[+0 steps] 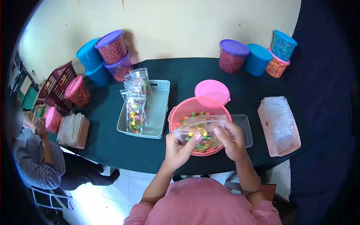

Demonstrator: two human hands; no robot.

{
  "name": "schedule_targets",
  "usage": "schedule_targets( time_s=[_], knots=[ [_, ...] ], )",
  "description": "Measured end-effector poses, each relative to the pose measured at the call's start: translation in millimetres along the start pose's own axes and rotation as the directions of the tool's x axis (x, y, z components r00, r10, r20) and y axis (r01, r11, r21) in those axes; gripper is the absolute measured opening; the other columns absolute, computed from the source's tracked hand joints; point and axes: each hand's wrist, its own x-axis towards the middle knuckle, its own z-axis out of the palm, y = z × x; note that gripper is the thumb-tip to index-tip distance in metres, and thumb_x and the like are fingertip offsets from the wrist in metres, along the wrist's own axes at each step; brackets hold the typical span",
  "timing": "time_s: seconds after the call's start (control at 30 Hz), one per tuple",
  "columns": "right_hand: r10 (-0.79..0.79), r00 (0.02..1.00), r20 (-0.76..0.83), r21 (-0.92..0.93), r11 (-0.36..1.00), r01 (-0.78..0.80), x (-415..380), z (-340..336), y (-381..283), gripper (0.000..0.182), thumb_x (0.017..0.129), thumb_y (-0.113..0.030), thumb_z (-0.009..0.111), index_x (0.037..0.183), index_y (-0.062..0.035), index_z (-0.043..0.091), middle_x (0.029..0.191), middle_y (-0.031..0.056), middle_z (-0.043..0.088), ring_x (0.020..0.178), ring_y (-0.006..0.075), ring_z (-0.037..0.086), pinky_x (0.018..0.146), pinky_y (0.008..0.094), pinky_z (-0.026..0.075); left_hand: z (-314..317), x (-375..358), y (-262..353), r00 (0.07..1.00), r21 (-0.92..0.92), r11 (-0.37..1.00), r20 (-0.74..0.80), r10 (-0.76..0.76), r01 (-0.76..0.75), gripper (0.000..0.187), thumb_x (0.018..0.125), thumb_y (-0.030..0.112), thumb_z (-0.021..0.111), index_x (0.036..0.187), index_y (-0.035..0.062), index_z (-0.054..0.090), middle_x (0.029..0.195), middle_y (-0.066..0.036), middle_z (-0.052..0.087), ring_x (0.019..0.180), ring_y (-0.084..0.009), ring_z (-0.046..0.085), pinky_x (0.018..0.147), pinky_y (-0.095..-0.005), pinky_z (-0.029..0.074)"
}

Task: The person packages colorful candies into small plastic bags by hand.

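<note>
A clear zip-lock bag (210, 120) is stretched between my two hands over a pink tub (176, 112). My left hand (179, 150) pinches the bag's left end, thumb on top. At the right end, my right hand (233, 141) grips it with thumb and fingers. Colourful candies (202, 148) in green, yellow and red show in the tub and through the clear plastic. Behind the tub lies its round pink lid (212, 92). A clear plastic box (245, 131) sits partly hidden behind my right hand.
Filled candy bags (135, 112) lie in a pale tray (159, 108) to the left. A pink basket (272, 142) at right holds clear bags; another basket (83, 133) stands left. Lidded tubs (232, 56) line the back. A person (39, 161) sits at the left.
</note>
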Motion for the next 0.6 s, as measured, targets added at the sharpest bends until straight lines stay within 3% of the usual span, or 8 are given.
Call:
schedule_targets(
  time_s=[0.07,0.13,0.2,0.27,0.3,0.33,0.4,0.6],
  knots=[
    [-0.022,1.0,-0.006,0.02,1.0,0.022,-5,3,-4,0.019,0.085,-0.007,0.049,0.101,0.0027,0.049,0.095,0.0058,0.054,0.089,0.0098,0.051,0.079,0.0243,0.04,-2,-6,8,0.995,0.137,0.986,-0.041,-0.091,0.096,0.014,0.079,0.01,0.06,0.085,-0.0023,0.062,0.079,-0.007,0.063,0.069,-0.0087,0.058,0.06,-0.0233,0.046],
    [-0.28,0.959,-0.03,-0.178,0.946,0.271,-9,3,-7,0.024,0.083,-0.006,0.052,0.104,0.0044,0.048,0.098,0.0073,0.053,0.091,0.0102,0.051,0.08,0.0247,0.04,4,-8,20,1.0,0.19,0.981,-0.004,0.021,-0.02,0.017,0.076,0.013,0.063,0.084,-0.0019,0.062,0.075,-0.005,0.064,0.067,-0.0081,0.058,0.06,-0.0221,0.045],
    [-0.277,0.959,-0.057,-0.137,0.954,0.268,-19,2,-7,0.024,0.082,-0.004,0.052,0.103,0.0059,0.049,0.095,0.0086,0.055,0.088,0.0105,0.053,0.076,0.0237,0.042,10,-14,15,0.997,0.205,0.976,0.016,0.077,-0.078,0.017,0.077,0.013,0.061,0.085,-0.002,0.061,0.078,-0.006,0.063,0.069,-0.0092,0.058,0.062,-0.0228,0.045],
    [-0.2,0.975,-0.098,-0.116,0.975,0.188,-29,-1,-6,0.02,0.082,-0.004,0.051,0.099,0.0067,0.051,0.089,0.0087,0.057,0.083,0.0102,0.055,0.072,0.0227,0.043,22,-19,16,0.991,-0.061,0.997,-0.126,0.047,-0.055,0.016,0.078,0.012,0.059,0.085,-0.0021,0.06,0.079,-0.008,0.061,0.072,-0.011,0.058,0.064,-0.024,0.045],
    [-0.197,0.976,-0.088,-0.115,0.976,0.187,-33,-3,-6,0.02,0.082,-0.004,0.051,0.099,0.0067,0.051,0.089,0.0087,0.057,0.083,0.0102,0.055,0.072,0.0227,0.043,25,-17,18,0.974,0.014,0.988,-0.166,0.151,-0.151,0.015,0.079,0.01,0.056,0.085,-0.0029,0.059,0.079,-0.009,0.06,0.073,-0.0129,0.058,0.064,-0.0248,0.045],
    [-0.175,0.981,-0.083,-0.08,0.983,0.168,-35,-4,-5,0.019,0.083,-0.004,0.049,0.098,0.007,0.051,0.087,0.0083,0.058,0.081,0.0094,0.054,0.071,0.0221,0.043,25,-20,17,0.972,0.015,0.988,-0.176,0.155,-0.155,0.015,0.079,0.01,0.056,0.085,-0.0029,0.059,0.079,-0.009,0.06,0.073,-0.0129,0.058,0.064,-0.0248,0.045],
    [-0.131,0.989,-0.069,-0.008,0.991,0.131,-40,-8,-5,0.018,0.084,-0.005,0.047,0.096,0.0076,0.052,0.084,0.0075,0.058,0.077,0.0079,0.053,0.067,0.0207,0.043,16,-28,11,0.988,0.247,0.963,-0.077,0.131,-0.108,0.014,0.08,0.008,0.054,0.085,-0.0039,0.059,0.078,-0.01,0.06,0.071,-0.014,0.058,0.063,-0.0251,0.045],
    [-0.095,0.995,0.004,-0.128,0.987,0.095,-50,-24,0,0.019,0.084,-0.006,0.045,0.094,0.009,0.051,0.08,0.0082,0.058,0.072,0.0078,0.054,0.064,0.0211,0.044,24,-43,7,0.996,0.269,0.961,-0.032,0.08,-0.069,0.016,0.081,0.008,0.05,0.087,-0.0033,0.059,0.075,-0.011,0.059,0.066,-0.0151,0.057,0.062,-0.026,0.044]
  ],
)
